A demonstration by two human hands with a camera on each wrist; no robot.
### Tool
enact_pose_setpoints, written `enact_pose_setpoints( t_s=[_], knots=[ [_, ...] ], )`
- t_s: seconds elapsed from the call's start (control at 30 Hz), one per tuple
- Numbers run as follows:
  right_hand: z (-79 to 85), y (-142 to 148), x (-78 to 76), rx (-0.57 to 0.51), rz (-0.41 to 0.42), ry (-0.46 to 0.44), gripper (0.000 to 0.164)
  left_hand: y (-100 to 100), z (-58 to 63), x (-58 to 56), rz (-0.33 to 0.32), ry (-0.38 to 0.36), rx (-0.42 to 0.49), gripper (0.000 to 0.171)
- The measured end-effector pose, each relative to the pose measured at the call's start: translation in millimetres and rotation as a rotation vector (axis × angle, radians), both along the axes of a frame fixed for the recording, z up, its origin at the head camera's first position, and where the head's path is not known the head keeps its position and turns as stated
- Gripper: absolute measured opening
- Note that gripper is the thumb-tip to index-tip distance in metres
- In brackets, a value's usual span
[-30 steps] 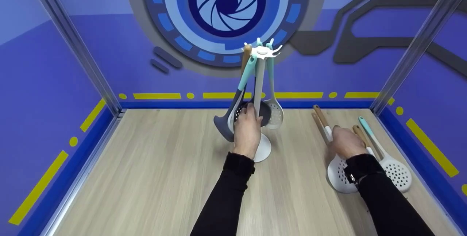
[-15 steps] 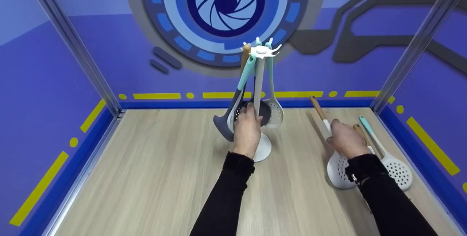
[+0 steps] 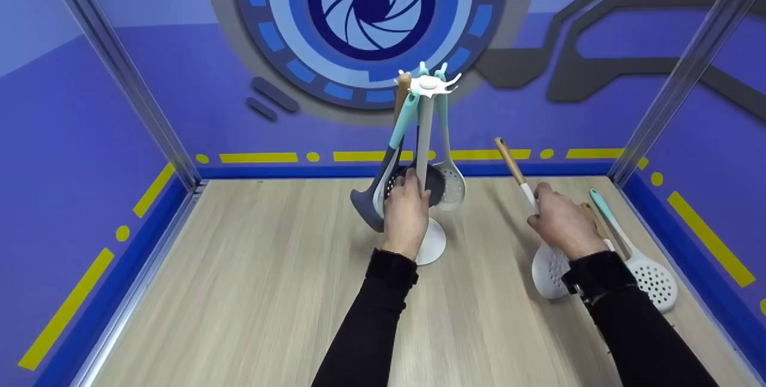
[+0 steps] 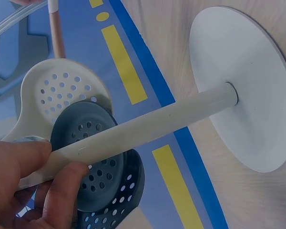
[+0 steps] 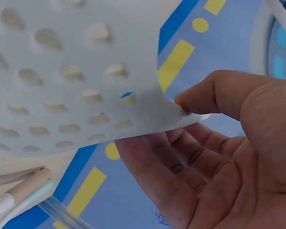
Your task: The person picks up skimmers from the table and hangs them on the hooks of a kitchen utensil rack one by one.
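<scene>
In the head view my left hand (image 3: 407,213) grips the upright pole of a white utensil stand (image 3: 425,136). Its thumb and fingers pinch that pole (image 4: 152,126) in the left wrist view. From the stand's hooks hang a dark ladle (image 3: 368,207) with a turquoise handle, a dark perforated skimmer (image 3: 435,182) and a pale slotted spoon (image 3: 453,186), among others. My right hand (image 3: 565,222) holds a white skimmer (image 3: 547,270) with a wooden handle by its neck, tilted, handle end raised. Thumb and fingers pinch beside the perforated head (image 5: 62,86) in the right wrist view.
Right of my right hand, a white skimmer (image 3: 655,284) with a turquoise handle lies on the wooden table (image 3: 269,291). Beside it is another wooden-handled utensil (image 3: 593,219), partly hidden by my hand. Blue patterned walls (image 3: 287,130) enclose the table at back and sides.
My right hand has lifted the wooden-handled skimmer, its handle end rising and swinging left towards the stand. The left hand and the stand have stayed put.
</scene>
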State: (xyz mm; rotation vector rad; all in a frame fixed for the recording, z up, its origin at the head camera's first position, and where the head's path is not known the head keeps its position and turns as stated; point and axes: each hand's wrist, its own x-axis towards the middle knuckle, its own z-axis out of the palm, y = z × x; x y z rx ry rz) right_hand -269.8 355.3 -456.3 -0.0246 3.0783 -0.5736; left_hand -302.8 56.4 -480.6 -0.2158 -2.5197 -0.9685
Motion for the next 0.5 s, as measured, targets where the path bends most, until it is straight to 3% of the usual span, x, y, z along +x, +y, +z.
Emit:
enact_pose_setpoints(
  t_s=[0.5],
  knots=[
    [17.5, -17.9, 3.6, -0.054, 0.020, 0.067, 0.050, -1.0, -0.8, 0.3, 0.002, 0.016, -0.013, 0.049]
  ],
)
